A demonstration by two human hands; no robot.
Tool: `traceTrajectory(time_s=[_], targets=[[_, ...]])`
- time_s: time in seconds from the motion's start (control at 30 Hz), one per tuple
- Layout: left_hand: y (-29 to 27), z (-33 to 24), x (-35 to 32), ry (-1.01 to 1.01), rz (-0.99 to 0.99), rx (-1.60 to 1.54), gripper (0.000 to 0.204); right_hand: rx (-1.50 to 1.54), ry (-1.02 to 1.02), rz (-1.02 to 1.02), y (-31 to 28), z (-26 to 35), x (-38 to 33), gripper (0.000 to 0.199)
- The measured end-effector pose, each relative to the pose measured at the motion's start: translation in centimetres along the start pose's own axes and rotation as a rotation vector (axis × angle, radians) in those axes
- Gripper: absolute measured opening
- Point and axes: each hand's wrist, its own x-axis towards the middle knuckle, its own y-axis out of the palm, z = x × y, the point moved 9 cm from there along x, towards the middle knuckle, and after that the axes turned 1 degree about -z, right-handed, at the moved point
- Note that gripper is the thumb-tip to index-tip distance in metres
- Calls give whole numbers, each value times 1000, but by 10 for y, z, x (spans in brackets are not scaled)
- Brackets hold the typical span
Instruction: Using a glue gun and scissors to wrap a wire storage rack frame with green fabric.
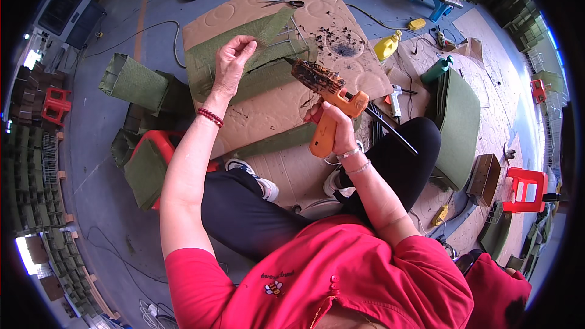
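Observation:
My left hand [231, 66] pinches the edge of a green fabric sheet [268, 27], lifting its flap. Thin metal wires [294, 31] show beside the lifted flap. In my right hand [340, 123] is an orange glue gun [324, 135], its front crusted with dark residue and a black glue stick [393, 131] jutting from the back. The nozzle points left, close to the fabric's edge. Beneath the work lies a cardboard-covered surface [228, 15] in front of my knees.
Black-handled scissors [294, 3] lie at the far edge, near dark scraps [341, 39]. To the right are a yellow bottle [387, 47], a white glue gun [395, 102] and stacked green panels [460, 131]. Green fabric boxes [134, 82] and a red stool [159, 140] stand left.

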Motion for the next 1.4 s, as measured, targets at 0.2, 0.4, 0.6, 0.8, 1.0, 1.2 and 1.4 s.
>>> traceTrajectory(time_s=[0.2, 0.4, 0.6, 0.8, 1.0, 1.2, 1.4], targets=[[-1, 3, -1, -24, 28, -3, 12, -3, -30, -6, -3, 6, -1, 25], [0, 4, 0, -27, 32, -9, 12, -11, -25, -16, -8, 6, 0, 26], [0, 0, 0, 3, 0, 1, 9, -6, -47, -20, -13, 10, 0, 27], [-1, 5, 0, -27, 40, -2, 12, 1, -34, -53, -21, 11, 3, 25], [-1, 5, 0, -29, 37, -22, 13, 15, -44, -51, -27, 12, 4, 24], [-1, 5, 0, -32, 35, -18, 13, 3, -60, -52, -27, 19, 2, 25], [0, 5, 0, -19, 34, -23, 12, 22, -67, -58, -30, 23, 1, 25]])
